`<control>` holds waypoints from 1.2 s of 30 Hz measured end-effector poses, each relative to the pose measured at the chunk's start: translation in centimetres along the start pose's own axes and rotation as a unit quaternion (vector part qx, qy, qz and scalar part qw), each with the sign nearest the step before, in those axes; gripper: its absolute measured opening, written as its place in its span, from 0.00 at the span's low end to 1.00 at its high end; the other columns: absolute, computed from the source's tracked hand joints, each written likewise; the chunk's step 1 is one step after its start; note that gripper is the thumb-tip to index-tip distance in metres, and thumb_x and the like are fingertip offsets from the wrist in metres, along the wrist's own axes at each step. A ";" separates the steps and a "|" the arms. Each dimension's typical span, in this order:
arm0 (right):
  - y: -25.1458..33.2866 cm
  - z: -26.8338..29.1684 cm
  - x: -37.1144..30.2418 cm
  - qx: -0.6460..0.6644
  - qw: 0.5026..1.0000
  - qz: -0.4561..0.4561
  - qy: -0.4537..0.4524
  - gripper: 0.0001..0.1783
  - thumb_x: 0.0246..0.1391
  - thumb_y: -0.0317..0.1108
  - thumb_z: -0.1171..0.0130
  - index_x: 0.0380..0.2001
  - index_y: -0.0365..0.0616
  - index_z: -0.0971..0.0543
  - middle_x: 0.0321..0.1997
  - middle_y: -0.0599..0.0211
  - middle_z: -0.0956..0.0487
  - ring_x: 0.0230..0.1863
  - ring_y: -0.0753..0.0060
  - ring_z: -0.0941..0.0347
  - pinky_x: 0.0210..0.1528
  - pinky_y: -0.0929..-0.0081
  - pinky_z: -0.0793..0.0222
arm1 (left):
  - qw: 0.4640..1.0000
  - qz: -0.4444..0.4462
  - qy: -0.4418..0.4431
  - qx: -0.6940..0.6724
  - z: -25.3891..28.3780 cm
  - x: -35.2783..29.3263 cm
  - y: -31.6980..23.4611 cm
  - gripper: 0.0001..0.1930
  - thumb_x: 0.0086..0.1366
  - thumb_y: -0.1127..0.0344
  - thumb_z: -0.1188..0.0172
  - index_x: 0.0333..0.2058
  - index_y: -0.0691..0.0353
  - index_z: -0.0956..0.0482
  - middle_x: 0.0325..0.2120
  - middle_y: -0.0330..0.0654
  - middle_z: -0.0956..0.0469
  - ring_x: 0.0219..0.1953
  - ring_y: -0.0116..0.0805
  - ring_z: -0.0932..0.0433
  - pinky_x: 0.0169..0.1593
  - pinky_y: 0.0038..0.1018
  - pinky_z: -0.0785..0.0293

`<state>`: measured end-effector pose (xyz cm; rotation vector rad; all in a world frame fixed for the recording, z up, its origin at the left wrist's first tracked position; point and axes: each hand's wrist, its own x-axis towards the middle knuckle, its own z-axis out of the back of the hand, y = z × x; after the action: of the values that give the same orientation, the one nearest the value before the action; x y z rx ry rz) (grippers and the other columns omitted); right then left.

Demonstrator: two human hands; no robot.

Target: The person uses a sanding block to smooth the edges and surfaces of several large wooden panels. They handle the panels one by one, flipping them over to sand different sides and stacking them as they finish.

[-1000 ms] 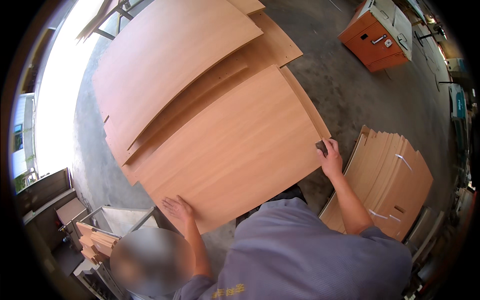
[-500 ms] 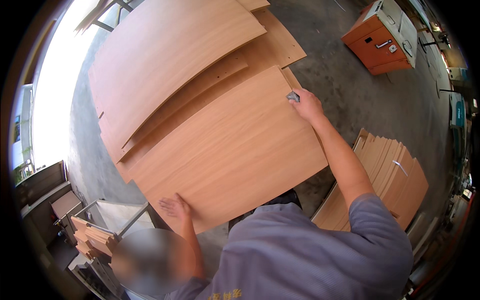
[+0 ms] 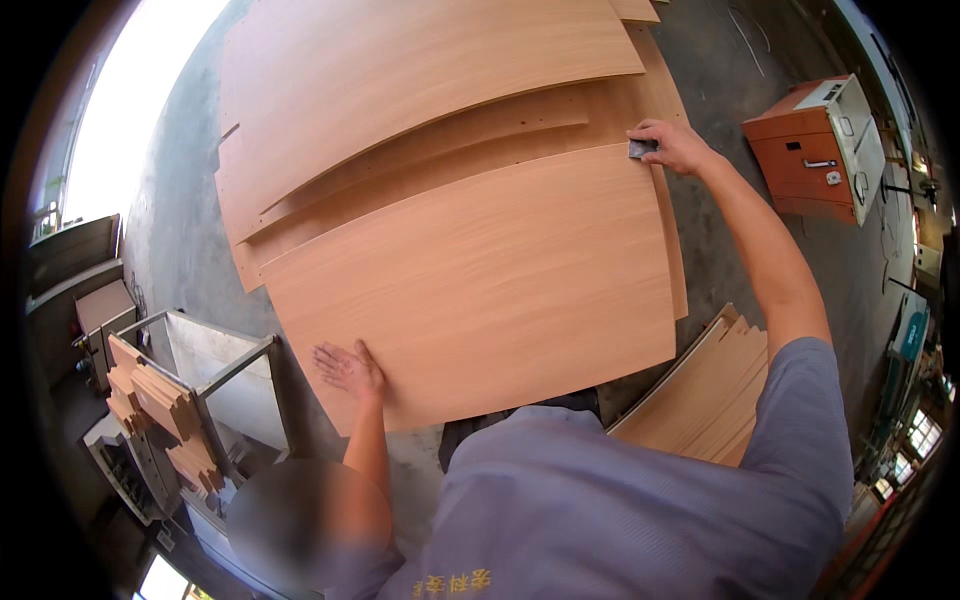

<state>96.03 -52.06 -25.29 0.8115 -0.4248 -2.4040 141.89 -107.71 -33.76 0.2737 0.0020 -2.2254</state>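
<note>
A wide, light wood-grain panel [image 3: 480, 290] lies flat in front of me, on top of other boards. My left hand [image 3: 350, 370] rests open and flat on its near left part, fingers spread. At the panel's far right corner, my right hand [image 3: 672, 147] grips a small dark grey block [image 3: 642, 148], which touches the corner. What the block is made of is too small to tell.
Beyond the panel lies a stack of similar boards [image 3: 430, 70], some with small holes. An orange cabinet [image 3: 795, 160] stands at the far right. More boards [image 3: 700, 390] lean by my right side. At left, a metal-framed cart [image 3: 225, 370] stands beside stacked wood pieces [image 3: 165, 400].
My right hand, with the grey block, has moved along the panel's right edge up to its far corner. My left hand stays on the panel. The whole view has turned.
</note>
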 end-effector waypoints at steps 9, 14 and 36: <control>23.3 -6.4 10.1 -0.116 0.984 0.129 0.037 0.25 0.51 0.34 0.33 0.55 0.48 0.22 0.53 0.70 0.22 0.53 0.58 0.24 0.53 0.62 0.27 | 0.998 -0.015 -0.014 -0.056 1.2 -1.7 -1.1 0.49 0.69 0.36 0.54 0.72 0.71 0.59 0.75 0.56 0.64 0.76 0.57 0.69 0.72 0.58 0.74; 38.2 -12.3 17.7 -0.142 0.970 0.192 0.038 0.21 0.52 0.35 0.37 0.51 0.47 0.20 0.52 0.64 0.21 0.54 0.57 0.24 0.53 0.60 0.26 | 0.995 -0.038 -0.024 -0.087 2.4 -2.2 -2.0 0.48 0.69 0.38 0.53 0.72 0.71 0.57 0.75 0.55 0.62 0.76 0.55 0.68 0.72 0.60 0.76; 28.5 -27.9 -11.2 -0.092 0.955 -0.210 -0.186 0.40 0.47 0.23 0.40 0.66 0.41 0.38 0.75 0.42 0.47 0.71 0.39 0.43 0.68 0.55 0.36 | 0.833 0.017 0.197 -0.517 -1.1 0.7 14.9 0.31 0.76 0.46 0.58 0.69 0.60 0.41 0.59 0.55 0.27 0.63 0.53 0.30 0.65 0.38 0.35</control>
<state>132.61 -71.14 -28.62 0.3880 -0.1728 -2.9543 153.27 -117.37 -33.56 0.1056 1.3619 -1.7812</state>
